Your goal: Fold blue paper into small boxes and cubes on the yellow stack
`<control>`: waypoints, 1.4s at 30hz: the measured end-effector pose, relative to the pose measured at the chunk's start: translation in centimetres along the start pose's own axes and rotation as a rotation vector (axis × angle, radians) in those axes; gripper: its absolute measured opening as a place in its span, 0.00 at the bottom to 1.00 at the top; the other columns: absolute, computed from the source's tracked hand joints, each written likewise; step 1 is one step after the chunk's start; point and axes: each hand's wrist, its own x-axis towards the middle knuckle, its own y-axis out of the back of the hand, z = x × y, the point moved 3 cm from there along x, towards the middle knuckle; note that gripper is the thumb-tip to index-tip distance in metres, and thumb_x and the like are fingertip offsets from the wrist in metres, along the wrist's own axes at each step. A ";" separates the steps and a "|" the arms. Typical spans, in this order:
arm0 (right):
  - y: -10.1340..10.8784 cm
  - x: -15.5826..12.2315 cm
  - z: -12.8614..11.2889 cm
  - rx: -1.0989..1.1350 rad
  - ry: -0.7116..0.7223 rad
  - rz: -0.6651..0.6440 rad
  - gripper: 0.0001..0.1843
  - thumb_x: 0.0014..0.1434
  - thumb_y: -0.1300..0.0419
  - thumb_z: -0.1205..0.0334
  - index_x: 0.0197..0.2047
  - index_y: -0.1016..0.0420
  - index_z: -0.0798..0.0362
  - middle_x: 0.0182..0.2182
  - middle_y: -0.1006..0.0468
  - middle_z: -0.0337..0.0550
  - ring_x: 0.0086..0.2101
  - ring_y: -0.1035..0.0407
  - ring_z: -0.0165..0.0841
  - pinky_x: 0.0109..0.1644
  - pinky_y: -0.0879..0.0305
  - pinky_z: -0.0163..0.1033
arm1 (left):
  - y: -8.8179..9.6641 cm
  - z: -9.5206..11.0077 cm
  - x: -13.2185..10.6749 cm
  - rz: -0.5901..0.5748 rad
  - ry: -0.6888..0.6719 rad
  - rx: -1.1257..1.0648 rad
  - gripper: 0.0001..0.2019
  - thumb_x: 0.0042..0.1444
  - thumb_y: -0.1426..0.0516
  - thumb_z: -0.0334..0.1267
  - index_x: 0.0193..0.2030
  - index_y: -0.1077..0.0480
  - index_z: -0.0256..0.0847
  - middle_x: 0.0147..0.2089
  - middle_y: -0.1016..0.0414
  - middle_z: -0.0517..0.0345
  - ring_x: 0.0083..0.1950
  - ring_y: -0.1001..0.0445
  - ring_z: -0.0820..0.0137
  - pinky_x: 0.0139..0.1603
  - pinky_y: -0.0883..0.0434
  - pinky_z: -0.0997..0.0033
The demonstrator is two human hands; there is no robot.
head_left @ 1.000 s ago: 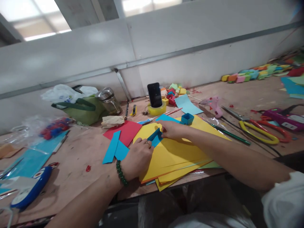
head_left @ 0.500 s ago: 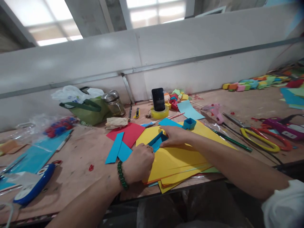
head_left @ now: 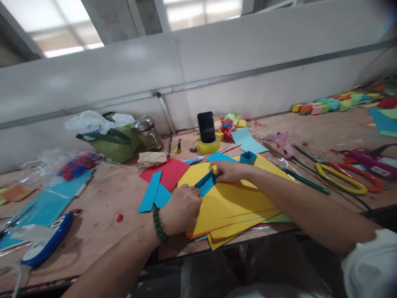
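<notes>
A folded strip of blue paper (head_left: 207,185) lies on a stack of yellow paper (head_left: 235,205), one long side standing up. My left hand (head_left: 183,207), with a ring and a green bead bracelet, is closed on the strip's near left end. The fingers of my right hand (head_left: 228,170) pinch its far right end. Just beyond the right wrist stands a small open blue paper box (head_left: 248,157). Left of the stack are blue paper strips (head_left: 151,191) and a red sheet (head_left: 164,171).
A phone (head_left: 206,126) leans in a yellow tape roll (head_left: 209,145) behind the stack. To the right lie a pink glue gun (head_left: 283,144), scissors (head_left: 339,178) and a green pencil (head_left: 307,181). A blue-and-white glue gun (head_left: 49,244) and a green bag (head_left: 119,145) are on the left.
The fingers of my right hand have drawn together from a wider spread onto the end of the blue strip. My left hand stays at its end.
</notes>
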 end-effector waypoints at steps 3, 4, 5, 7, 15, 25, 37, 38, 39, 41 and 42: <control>-0.1 0.2 0.3 -0.037 0.007 0.009 0.31 0.53 0.44 0.72 0.61 0.38 0.57 0.37 0.21 0.46 0.35 0.28 0.36 0.33 0.37 0.33 | -0.1 -0.1 0.0 0.066 0.028 -0.034 0.07 0.50 0.46 0.31 0.26 0.27 0.36 0.32 0.24 0.48 0.36 0.26 0.61 0.39 0.32 0.61; -0.1 0.2 0.4 -0.051 0.011 0.024 0.29 0.54 0.46 0.73 0.60 0.37 0.56 0.38 0.21 0.47 0.37 0.27 0.36 0.34 0.37 0.33 | -0.2 -0.3 0.1 0.117 0.067 -0.051 0.08 0.51 0.46 0.33 0.25 0.28 0.37 0.31 0.24 0.49 0.35 0.26 0.62 0.37 0.33 0.62; -0.1 0.2 0.4 -0.060 0.009 0.042 0.27 0.55 0.47 0.72 0.59 0.35 0.56 0.41 0.21 0.48 0.39 0.27 0.37 0.35 0.37 0.34 | -0.3 -0.7 0.2 0.186 0.122 -0.071 0.09 0.53 0.46 0.35 0.25 0.29 0.38 0.31 0.25 0.50 0.35 0.27 0.62 0.36 0.33 0.63; -0.2 0.2 0.3 -0.068 -0.001 0.074 0.23 0.58 0.49 0.69 0.57 0.33 0.54 0.46 0.22 0.50 0.43 0.28 0.39 0.38 0.36 0.35 | -0.6 -1.6 0.6 0.359 0.253 -0.120 0.09 0.56 0.47 0.39 0.30 0.29 0.39 0.33 0.26 0.50 0.37 0.27 0.61 0.36 0.33 0.64; -0.3 -0.2 -1.2 -0.007 -0.044 0.214 0.20 0.62 0.48 0.51 0.52 0.29 0.53 0.38 0.21 0.48 0.39 0.28 0.40 0.35 0.38 0.36 | -3.3 -5.7 2.4 0.434 0.426 -0.527 0.03 0.51 0.46 0.32 0.32 0.32 0.39 0.32 0.26 0.56 0.34 0.29 0.66 0.36 0.33 0.67; -0.2 -0.7 -2.8 0.345 0.385 0.393 0.20 0.58 0.46 0.68 0.54 0.33 0.56 0.29 0.26 0.39 0.31 0.33 0.31 0.36 0.38 0.34 | -3.5 -5.2 2.4 0.437 0.358 -1.134 0.07 0.47 0.46 0.39 0.25 0.36 0.39 0.19 0.41 0.67 0.22 0.43 0.77 0.23 0.44 0.76; -0.6 -1.1 -3.3 0.489 0.448 0.412 0.25 0.58 0.49 0.70 0.59 0.39 0.53 0.50 0.27 0.49 0.46 0.30 0.36 0.49 0.34 0.41 | -2.6 -4.1 2.4 0.444 0.348 -1.529 0.12 0.42 0.39 0.45 0.25 0.30 0.36 0.23 0.30 0.61 0.25 0.35 0.75 0.28 0.35 0.75; -0.6 -1.1 -3.3 0.475 0.426 0.411 0.25 0.59 0.48 0.68 0.60 0.40 0.54 0.47 0.26 0.49 0.43 0.30 0.36 0.46 0.33 0.41 | -2.8 -4.1 2.4 0.430 0.351 -1.547 0.13 0.43 0.39 0.46 0.25 0.30 0.36 0.21 0.30 0.61 0.23 0.36 0.76 0.26 0.36 0.76; -0.6 -1.2 -3.3 0.455 0.401 0.416 0.25 0.60 0.48 0.65 0.61 0.41 0.55 0.45 0.26 0.49 0.40 0.29 0.35 0.44 0.33 0.41 | -2.9 -4.2 2.3 0.429 0.361 -1.552 0.14 0.43 0.39 0.47 0.24 0.30 0.35 0.20 0.31 0.61 0.21 0.37 0.77 0.24 0.37 0.76; -0.7 -1.6 -3.5 0.401 0.371 0.442 0.30 0.60 0.45 0.57 0.64 0.46 0.56 0.45 0.26 0.51 0.36 0.29 0.35 0.41 0.32 0.42 | -3.2 -4.3 2.3 0.455 0.396 -1.534 0.13 0.44 0.39 0.46 0.24 0.30 0.35 0.19 0.33 0.62 0.20 0.39 0.77 0.21 0.40 0.77; -0.8 -1.9 -3.7 0.366 0.373 0.462 0.34 0.59 0.44 0.54 0.65 0.48 0.55 0.47 0.27 0.52 0.36 0.29 0.36 0.41 0.32 0.43 | -3.3 -4.4 2.3 0.473 0.413 -1.522 0.12 0.44 0.39 0.44 0.25 0.31 0.36 0.19 0.34 0.63 0.19 0.39 0.77 0.20 0.40 0.78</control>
